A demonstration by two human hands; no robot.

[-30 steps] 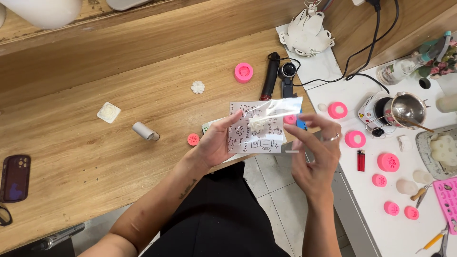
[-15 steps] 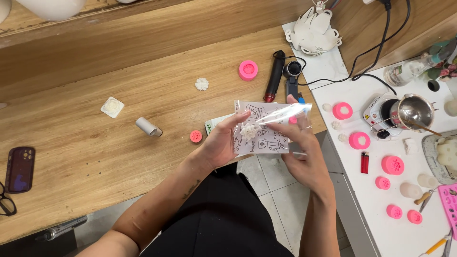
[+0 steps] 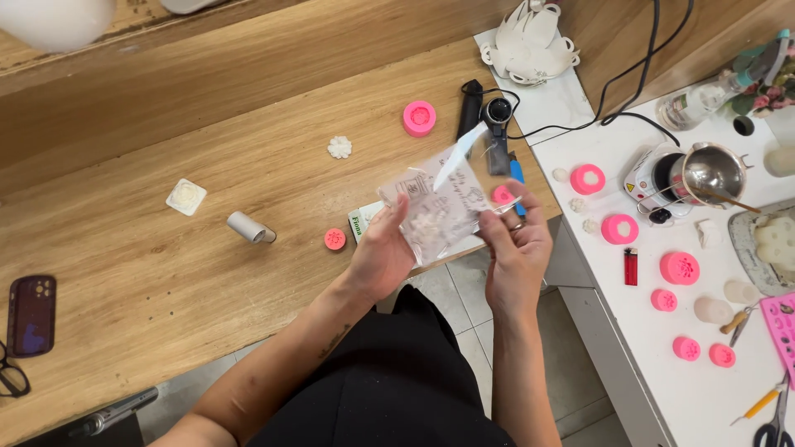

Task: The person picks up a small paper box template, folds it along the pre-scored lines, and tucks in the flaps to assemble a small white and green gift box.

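centrally in frame, a small clear printed bag [image 3: 439, 207] pinched between left hand [image 3: 383, 252] and right hand [image 3: 517, 248], fingers closed on its side edges above the wooden table [image 3: 166, 273] edge. probably light, thin, crinkly and slippery, with a small pale piece inside; best gripped at the edges, not squeezed mid-panel.

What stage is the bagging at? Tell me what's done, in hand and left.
Done: a white cast piece already sits inside the clear printed bag.
In hand: the left hand holds the bag from below while the right hand works at its open top flap.
Left: the bag looks unsealed, and another white flower piece lies loose on the wooden table.
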